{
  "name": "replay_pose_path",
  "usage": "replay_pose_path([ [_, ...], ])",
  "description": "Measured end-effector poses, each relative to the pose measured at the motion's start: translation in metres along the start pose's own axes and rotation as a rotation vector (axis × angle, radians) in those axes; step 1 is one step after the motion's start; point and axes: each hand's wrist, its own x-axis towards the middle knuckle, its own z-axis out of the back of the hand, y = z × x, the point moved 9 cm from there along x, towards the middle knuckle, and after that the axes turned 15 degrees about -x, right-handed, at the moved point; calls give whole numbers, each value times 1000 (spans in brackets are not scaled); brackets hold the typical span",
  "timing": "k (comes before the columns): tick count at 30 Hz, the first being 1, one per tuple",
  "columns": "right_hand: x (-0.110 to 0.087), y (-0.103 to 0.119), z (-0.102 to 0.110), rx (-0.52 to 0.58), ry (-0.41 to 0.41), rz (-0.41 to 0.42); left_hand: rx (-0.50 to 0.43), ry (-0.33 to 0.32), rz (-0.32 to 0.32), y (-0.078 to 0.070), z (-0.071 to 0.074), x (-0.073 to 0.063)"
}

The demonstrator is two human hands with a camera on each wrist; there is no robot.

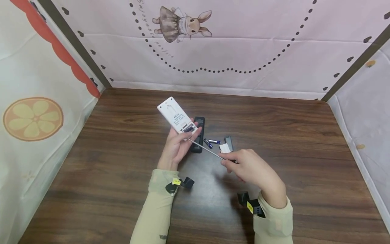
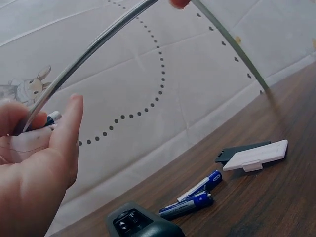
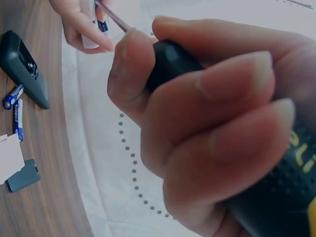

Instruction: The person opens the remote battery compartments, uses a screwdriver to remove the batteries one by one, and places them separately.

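My left hand (image 1: 176, 145) grips a white remote control (image 1: 173, 113), its printed back facing up and its battery compartment uncovered at the end near my thumb. A battery (image 2: 53, 117) shows in that compartment in the left wrist view. My right hand (image 1: 251, 167) holds a screwdriver (image 1: 207, 150) by its black handle (image 3: 170, 61), fingers curled round it. The metal shaft runs across to the white remote, its tip right at the compartment end. In the left wrist view the shaft (image 2: 94, 47) crosses above the left thumb.
On the wooden table (image 1: 122, 142) lies a black remote (image 1: 200, 122) with its battery compartment uncovered. Two blue-and-silver batteries (image 2: 187, 205) lie beside it. A white battery cover (image 1: 224, 148) overlaps a dark grey one (image 1: 228, 140). Printed cloth walls (image 1: 243, 34) surround the table.
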Motion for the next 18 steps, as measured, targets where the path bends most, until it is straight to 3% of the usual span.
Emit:
replay_pose_path([
  [8, -1, -3, 1, -10, -4, -21, -20, -13, 0, 6, 4, 1],
  [14, -5, -21, 13, -27, -89, -66, -65, 46, 67, 17, -3, -2],
  [18, -11, -31, 17, 20, -91, -48, -81, 78, 94, 22, -9, -3],
])
